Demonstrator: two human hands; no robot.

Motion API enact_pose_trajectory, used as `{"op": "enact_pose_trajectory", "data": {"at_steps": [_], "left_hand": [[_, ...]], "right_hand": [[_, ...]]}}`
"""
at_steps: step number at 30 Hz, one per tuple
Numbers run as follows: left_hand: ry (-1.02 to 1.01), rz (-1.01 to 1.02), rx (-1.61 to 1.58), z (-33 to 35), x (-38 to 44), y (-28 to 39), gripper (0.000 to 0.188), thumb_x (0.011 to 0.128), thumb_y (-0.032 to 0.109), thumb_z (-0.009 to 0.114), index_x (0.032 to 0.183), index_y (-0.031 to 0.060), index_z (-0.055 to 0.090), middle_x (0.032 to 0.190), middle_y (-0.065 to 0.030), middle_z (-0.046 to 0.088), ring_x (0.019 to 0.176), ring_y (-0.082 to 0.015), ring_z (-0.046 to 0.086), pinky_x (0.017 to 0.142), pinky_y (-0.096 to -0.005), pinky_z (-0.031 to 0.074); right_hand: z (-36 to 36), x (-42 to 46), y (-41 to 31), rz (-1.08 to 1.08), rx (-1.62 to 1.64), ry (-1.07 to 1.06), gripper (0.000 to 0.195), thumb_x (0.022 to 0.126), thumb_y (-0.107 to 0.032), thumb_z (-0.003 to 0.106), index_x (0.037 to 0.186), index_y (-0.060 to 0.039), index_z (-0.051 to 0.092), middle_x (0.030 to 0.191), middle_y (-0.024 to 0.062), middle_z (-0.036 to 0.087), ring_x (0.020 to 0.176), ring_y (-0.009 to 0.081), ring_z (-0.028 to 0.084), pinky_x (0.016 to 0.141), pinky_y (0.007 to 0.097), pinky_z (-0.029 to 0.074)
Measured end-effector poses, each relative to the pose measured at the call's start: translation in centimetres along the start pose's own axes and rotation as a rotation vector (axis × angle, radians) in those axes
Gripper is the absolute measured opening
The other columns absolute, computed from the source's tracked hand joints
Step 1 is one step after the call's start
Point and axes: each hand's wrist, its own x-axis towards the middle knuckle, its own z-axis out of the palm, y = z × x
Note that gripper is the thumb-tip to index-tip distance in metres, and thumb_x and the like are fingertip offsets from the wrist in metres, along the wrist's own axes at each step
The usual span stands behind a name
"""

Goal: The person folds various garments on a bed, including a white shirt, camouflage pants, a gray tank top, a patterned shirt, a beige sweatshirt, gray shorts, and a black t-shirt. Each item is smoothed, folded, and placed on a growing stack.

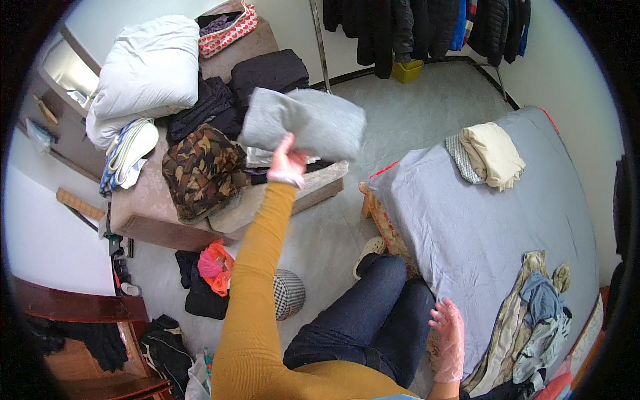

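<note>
My left hand [288,161], in a thin clear plastic glove, holds a folded light grey cloth [312,122] by its near edge, above the opened part of a pinkish sofa [280,197]. Beside it on the sofa lie a camouflage garment [202,172] and folded black clothes [270,70]. My right hand [447,335], gloved too, is raised at the near edge of the bed with its fingers apart and nothing in it. A grey sheet [480,220] covers the bed; a folded cream cloth [492,152] rests on a patterned one near its far side.
White bedding [150,70] is piled on the sofa's left. Crumpled clothes [540,320] lie on the bed at right. On the floor stand a checked round container [289,294] and black cloth with an orange bag [220,280]. Jackets [425,25] hang on a rack behind.
</note>
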Motion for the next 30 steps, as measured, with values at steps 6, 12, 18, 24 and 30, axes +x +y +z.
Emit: {"op": "enact_pose_trajectory", "data": {"at_steps": [6,12,18,24,30], "left_hand": [[0.467,-0.056,0.234,-9.1,10.4,5.8,0.073,0.086,0.028,0.070,0.142,0.0051,0.030,0.148,-0.0207,0.031,0.136,-0.0341,0.034,0.109,-0.0480,0.037],[0.261,0.482,2.162,-6.2,11.7,2.8,0.088,0.079,0.048,0.068,0.151,0.0247,0.023,0.155,-0.0187,0.019,0.144,-0.0369,0.016,0.115,-0.0456,0.022],[-0.228,0.012,1.848,-6.6,12.9,-0.3,0.082,0.081,0.051,0.068,0.147,0.0162,0.034,0.154,-0.0158,0.026,0.142,-0.0317,0.022,0.116,-0.0450,0.019],[-0.046,0.852,2.300,-15.1,16.8,-3.8,0.073,0.086,0.055,0.060,0.141,0.0102,0.044,0.138,-0.0326,0.040,0.128,-0.0449,0.039,0.108,-0.0515,0.029],[-1.034,0.333,1.866,-9.0,-9.8,-17.3,0.066,0.090,0.041,0.061,0.144,0.0099,0.039,0.152,-0.0193,0.028,0.143,-0.0349,0.017,0.116,-0.0493,0.013]], "right_hand": [[1.2,2.9,0.6,0.080,-0.075,0.042,0.053,0.091,-0.033,0.062,0.131,-0.0013,0.049,0.113,0.0119,0.062,0.094,0.0198,0.064,0.074,0.0317,0.054],[2.1,4.2,0.0,0.112,-0.088,0.147,0.053,0.090,-0.032,0.064,0.131,-0.0015,0.049,0.114,0.0121,0.062,0.093,0.0182,0.064,0.076,0.0308,0.052],[1.6,4.0,-1.4,0.135,-0.254,0.110,0.057,0.092,-0.041,0.058,0.135,-0.0046,0.049,0.125,0.0080,0.059,0.111,0.0182,0.057,0.091,0.0319,0.046],[-5.5,0.6,3.3,0.057,-0.335,0.270,0.050,0.090,-0.033,0.062,0.131,-0.0062,0.054,0.124,0.0071,0.059,0.113,0.0159,0.053,0.097,0.0305,0.042],[-14.5,-4.8,10.5,-0.048,-0.490,0.693,0.045,0.087,-0.030,0.063,0.124,-0.0042,0.059,0.119,0.0136,0.063,0.111,0.0218,0.059,0.097,0.0332,0.044]]}}
